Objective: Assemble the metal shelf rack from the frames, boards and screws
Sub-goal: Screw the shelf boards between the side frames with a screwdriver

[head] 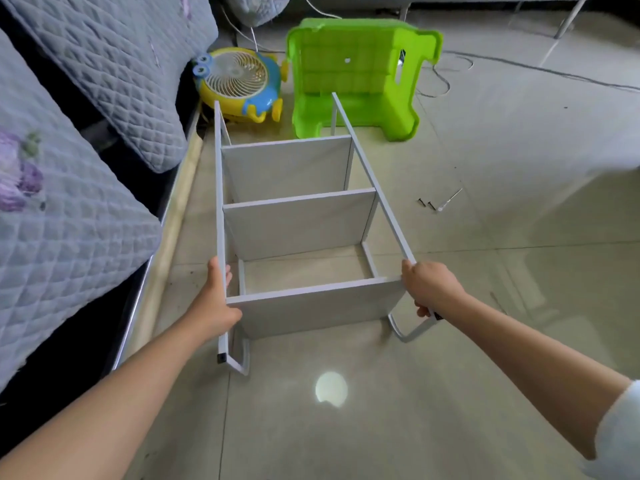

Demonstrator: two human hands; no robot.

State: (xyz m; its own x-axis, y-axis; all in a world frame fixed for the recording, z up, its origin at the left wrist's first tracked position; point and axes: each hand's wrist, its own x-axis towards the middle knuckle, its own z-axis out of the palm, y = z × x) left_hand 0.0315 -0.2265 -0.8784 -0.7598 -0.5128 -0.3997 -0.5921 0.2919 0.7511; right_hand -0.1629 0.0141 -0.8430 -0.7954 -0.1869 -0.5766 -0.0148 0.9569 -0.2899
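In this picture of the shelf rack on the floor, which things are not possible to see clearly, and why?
- Head view: screws joining the boards to the shelf rack; too small to see.
- Head view: fingers of the left hand and right hand; wrapped behind the frame bars.
- Head view: loose screws on the floor and the thin tool beside them; too small to identify.
- Head view: green plastic stool, lower middle; covered by the frame bar.
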